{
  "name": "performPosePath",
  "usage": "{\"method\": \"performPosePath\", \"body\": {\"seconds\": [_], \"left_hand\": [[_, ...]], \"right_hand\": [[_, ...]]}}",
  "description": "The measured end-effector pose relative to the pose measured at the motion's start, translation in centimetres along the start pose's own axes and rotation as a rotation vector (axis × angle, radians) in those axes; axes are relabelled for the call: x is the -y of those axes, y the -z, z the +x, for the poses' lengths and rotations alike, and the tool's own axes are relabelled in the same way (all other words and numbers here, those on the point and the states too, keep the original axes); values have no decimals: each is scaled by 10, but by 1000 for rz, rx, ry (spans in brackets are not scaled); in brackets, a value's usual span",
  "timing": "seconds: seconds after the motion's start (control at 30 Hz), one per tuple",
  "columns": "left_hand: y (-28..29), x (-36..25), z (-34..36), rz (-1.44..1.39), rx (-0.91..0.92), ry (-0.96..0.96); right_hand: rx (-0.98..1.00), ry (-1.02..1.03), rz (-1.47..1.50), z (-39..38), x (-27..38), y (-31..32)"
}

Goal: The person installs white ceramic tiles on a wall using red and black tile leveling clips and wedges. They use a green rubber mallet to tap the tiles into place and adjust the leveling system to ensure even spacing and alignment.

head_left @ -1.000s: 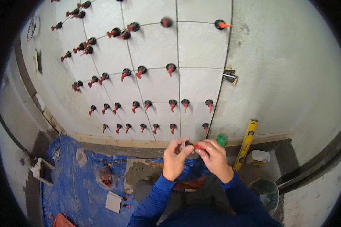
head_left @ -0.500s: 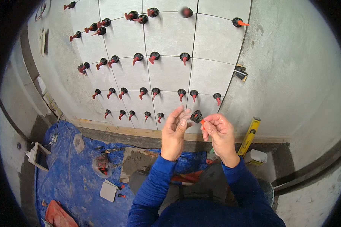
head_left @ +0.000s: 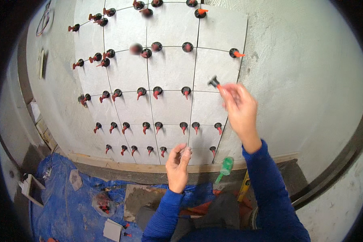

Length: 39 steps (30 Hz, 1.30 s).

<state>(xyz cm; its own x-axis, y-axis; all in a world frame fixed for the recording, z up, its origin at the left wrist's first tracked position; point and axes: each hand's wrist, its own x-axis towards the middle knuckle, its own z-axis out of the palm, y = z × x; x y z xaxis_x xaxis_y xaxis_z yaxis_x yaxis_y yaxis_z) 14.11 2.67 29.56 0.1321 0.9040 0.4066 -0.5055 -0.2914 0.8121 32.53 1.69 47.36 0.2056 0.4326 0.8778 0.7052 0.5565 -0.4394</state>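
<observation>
My right hand (head_left: 238, 113) is raised in front of the tiled wall, pinching a tile leveling clip (head_left: 213, 82) by its orange handle. The clip's round black cap points up and to the left, apart from the tiles. Lower and to the left, my left hand (head_left: 177, 167) has loosely curled fingers before the bottom row, and I see nothing held in it. Large light grey tiles (head_left: 218, 30) cover the wall. Along their joints sit several black leveling clips with red handles (head_left: 186, 92); the clip (head_left: 234, 53) at the upper right edge has a brighter orange handle.
A green tool (head_left: 226, 166) and a yellow spirit level (head_left: 243, 186) are by the wall's foot. On the blue tarp (head_left: 68, 201) are a clear bag of red pieces (head_left: 103, 203), a grey tile piece (head_left: 112, 230) and a mortar-smeared board (head_left: 141, 197). A white frame (head_left: 30, 189) stands left.
My right hand has carried the clip up and away from my left hand, towards the upper right tiles. My left hand has dropped lower and its fingers have curled. The view has tilted upward.
</observation>
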Motion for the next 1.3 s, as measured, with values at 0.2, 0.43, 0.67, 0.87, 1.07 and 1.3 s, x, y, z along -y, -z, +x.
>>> {"method": "performPosePath", "body": {"seconds": [0.2,0.43,0.67,0.87,1.07,1.3], "left_hand": [[31,18,-17,75,-59,-39],[90,68,-56,234,-134,133],[139,127,-99,187,-181,298],[146,133,-108,128,-164,306],[133,99,-88,217,-152,180],[84,14,-27,307,-59,-11]], "right_hand": [[25,143,-276,88,0,-29],[51,132,-395,109,0,-38],[64,120,-528,112,16,-45],[2,198,-708,107,31,-65],[21,158,-711,121,33,-74],[100,-53,-521,125,25,-71]]}}
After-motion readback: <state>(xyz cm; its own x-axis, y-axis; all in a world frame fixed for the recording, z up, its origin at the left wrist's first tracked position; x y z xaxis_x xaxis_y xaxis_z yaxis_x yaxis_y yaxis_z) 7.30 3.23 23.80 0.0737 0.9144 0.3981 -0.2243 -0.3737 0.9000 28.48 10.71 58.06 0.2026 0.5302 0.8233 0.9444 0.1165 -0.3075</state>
